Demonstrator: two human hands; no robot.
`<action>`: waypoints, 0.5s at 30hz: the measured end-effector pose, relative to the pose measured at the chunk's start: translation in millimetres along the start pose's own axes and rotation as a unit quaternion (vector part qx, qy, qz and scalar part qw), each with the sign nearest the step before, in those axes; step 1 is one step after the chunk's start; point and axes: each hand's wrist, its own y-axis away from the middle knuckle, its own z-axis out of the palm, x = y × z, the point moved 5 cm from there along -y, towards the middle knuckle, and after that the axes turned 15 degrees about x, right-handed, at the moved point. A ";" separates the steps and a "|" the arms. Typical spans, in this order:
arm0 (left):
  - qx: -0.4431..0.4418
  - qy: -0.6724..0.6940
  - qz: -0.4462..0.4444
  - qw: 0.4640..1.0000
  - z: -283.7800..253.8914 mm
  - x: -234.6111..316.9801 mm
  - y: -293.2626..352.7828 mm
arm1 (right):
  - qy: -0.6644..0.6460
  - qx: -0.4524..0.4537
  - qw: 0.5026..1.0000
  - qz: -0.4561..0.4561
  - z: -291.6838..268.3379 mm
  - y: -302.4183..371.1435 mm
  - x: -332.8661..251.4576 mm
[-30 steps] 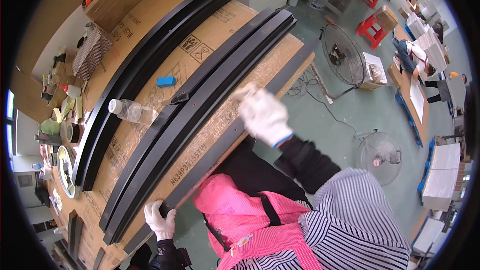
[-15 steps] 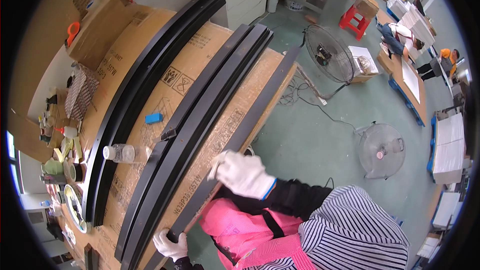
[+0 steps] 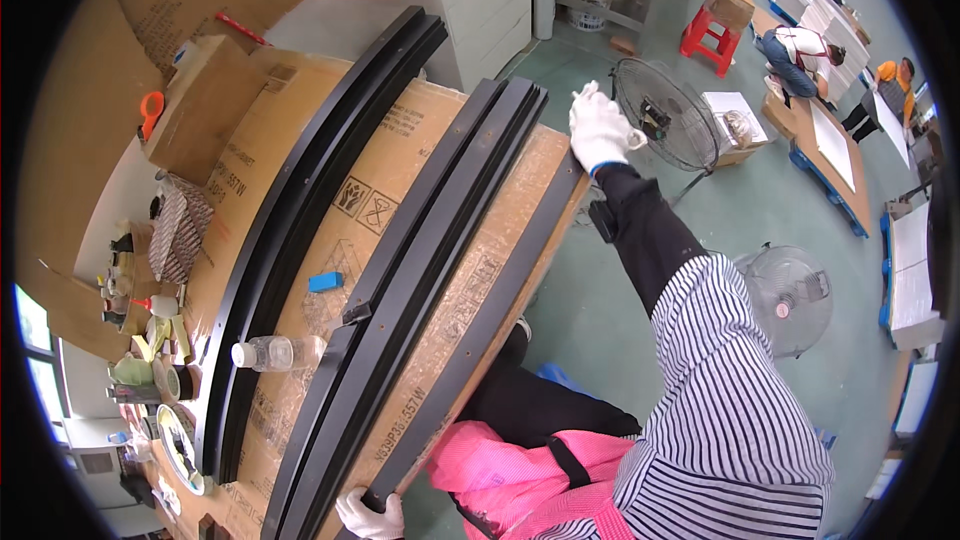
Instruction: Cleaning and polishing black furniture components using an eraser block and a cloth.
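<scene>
A long, flat, dark grey strip (image 3: 505, 290) lies along the near edge of a cardboard-covered table. My left hand (image 3: 370, 515), in a white glove, is closed around its near end. At the far end of the strip is my right hand (image 3: 603, 130), also gloved, with the arm stretched out and fingers bunched. Whether anything is in its fingers cannot be made out. Beside the strip lie long black grooved bars (image 3: 425, 270), and farther left a curved-looking pair of black bars (image 3: 300, 190). A small blue block (image 3: 325, 282) and a clear bottle (image 3: 280, 353) rest between them.
At the left stand a cardboard box (image 3: 205, 105), orange-handled scissors (image 3: 151, 112), a tape roll (image 3: 180, 445) and a glue bottle (image 3: 160, 306). Floor fans (image 3: 665, 115), red stools (image 3: 710, 40) and a white cabinet (image 3: 485, 10) stand beyond. Two other people work at the far right.
My right hand has moved from the middle of the strip away to its far end, the arm straightening. My left hand stays at the near end. The view has shifted slightly.
</scene>
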 end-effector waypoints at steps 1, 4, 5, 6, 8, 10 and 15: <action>0.003 0.001 0.004 1.000 -0.2 -0.1 -1.0 | -0.005 0.023 1.000 0.000 -6.3 12.2 -12.5; -0.005 -0.010 -0.003 1.000 -4.0 -7.6 2.6 | -0.031 -0.031 0.996 -0.084 -32.4 94.6 -67.2; -0.012 -0.029 -0.013 0.999 -12.2 -15.1 6.4 | -0.058 -0.072 0.990 -0.104 -74.7 126.0 -102.0; -0.008 -0.022 -0.007 1.000 -11.1 -12.0 3.7 | -0.073 -0.095 0.986 -0.118 -111.1 145.0 -117.6; 0.002 -0.009 0.035 0.999 -5.3 3.8 -3.6 | -0.151 -0.114 0.972 -0.141 -148.1 198.6 -144.1; 0.008 -0.019 0.087 0.996 -5.7 39.4 -17.2 | -0.242 -0.110 0.941 -0.209 -172.1 265.5 -169.3; 0.040 -0.003 0.108 0.993 20.6 15.2 8.5 | -0.470 -0.357 0.745 -0.312 -219.9 387.6 -198.0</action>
